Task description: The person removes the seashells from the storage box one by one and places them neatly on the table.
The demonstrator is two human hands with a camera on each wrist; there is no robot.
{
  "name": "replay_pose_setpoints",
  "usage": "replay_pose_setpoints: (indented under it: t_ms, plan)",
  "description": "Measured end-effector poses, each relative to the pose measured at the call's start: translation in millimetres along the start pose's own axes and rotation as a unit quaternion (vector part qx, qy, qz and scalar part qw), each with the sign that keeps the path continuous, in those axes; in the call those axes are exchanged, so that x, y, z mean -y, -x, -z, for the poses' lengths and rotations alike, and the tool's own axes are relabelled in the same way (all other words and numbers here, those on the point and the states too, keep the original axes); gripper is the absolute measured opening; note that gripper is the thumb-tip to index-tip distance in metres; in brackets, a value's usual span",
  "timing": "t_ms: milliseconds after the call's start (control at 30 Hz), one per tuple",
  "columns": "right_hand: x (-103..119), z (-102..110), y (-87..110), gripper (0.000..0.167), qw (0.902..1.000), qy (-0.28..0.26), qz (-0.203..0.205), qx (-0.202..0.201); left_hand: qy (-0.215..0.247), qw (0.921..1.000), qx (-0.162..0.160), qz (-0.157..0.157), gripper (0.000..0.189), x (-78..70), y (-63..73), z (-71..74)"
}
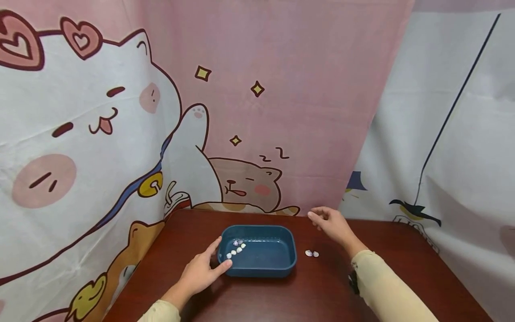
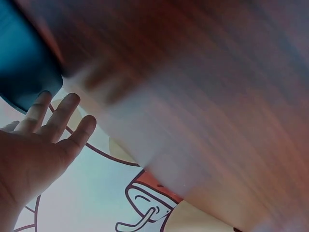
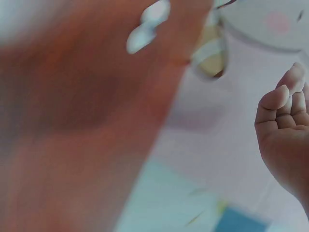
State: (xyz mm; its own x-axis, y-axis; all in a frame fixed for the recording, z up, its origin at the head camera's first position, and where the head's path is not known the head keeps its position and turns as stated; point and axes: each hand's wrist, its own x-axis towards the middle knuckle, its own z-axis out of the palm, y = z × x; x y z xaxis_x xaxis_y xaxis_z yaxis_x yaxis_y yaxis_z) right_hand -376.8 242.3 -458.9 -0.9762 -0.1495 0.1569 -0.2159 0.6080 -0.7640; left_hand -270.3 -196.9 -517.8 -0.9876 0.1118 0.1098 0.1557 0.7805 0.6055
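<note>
A blue rectangular basin (image 1: 263, 272) stands on the brown table. Several small seashells (image 1: 234, 252), white and purplish, lie near its left end. My left hand (image 1: 199, 273) rests against that end, its fingers extended along the outer wall and its thumb by the front corner. Seen from the left wrist, the spread fingers (image 2: 60, 116) reach the wall of the basin (image 2: 29, 63). To the right of the basin lie two pale seashells (image 1: 312, 253). My right hand (image 1: 331, 223) hovers beyond them with loosely curled fingers, thumb near the forefinger; nothing shows between them.
The dark red-brown table (image 1: 265, 302) runs back to a hanging cloth (image 1: 297, 112) printed with cartoon animals. That cloth also closes off the left side. A whitish cloth (image 1: 462, 134) hangs along the right.
</note>
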Motion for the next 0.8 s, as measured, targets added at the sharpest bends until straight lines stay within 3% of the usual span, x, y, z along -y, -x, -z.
replay_pose_setpoints:
  t_ms: [100,267,333,500,633,800]
  plan:
    - [42.6,-19.3,-12.6,0.045,0.9991,-0.015,0.035,0.02,-0.014,0.9998,0.013,0.01,0.096,-3.1,-1.4,1.4]
    - [95.4,-83.8,-18.7,0.039,0.9928,-0.005,0.071,0.096,-0.021,0.9991,0.032,0.018,0.102,-7.9,-5.2,-1.3]
    - [102.5,-115.3,-17.4,0.036,0.9867,0.023,0.089,0.134,-0.011,0.9989,0.044,0.015,0.106,-9.3,-7.0,-3.3]
    - [101.3,-175.5,-9.7,0.033,0.9716,0.11,0.102,0.183,0.027,0.9969,0.073,0.009,0.11,-11.7,-10.3,-5.2]
    - [100.1,-197.8,-4.8,0.035,0.9626,0.168,0.105,0.184,0.054,0.9953,0.08,0.012,0.11,-14.8,-11.2,-0.9]
    - [103.3,-209.8,-4.6,0.037,0.9554,0.213,0.111,0.172,0.074,0.9934,0.085,0.022,0.111,-14.8,-11.6,7.1]
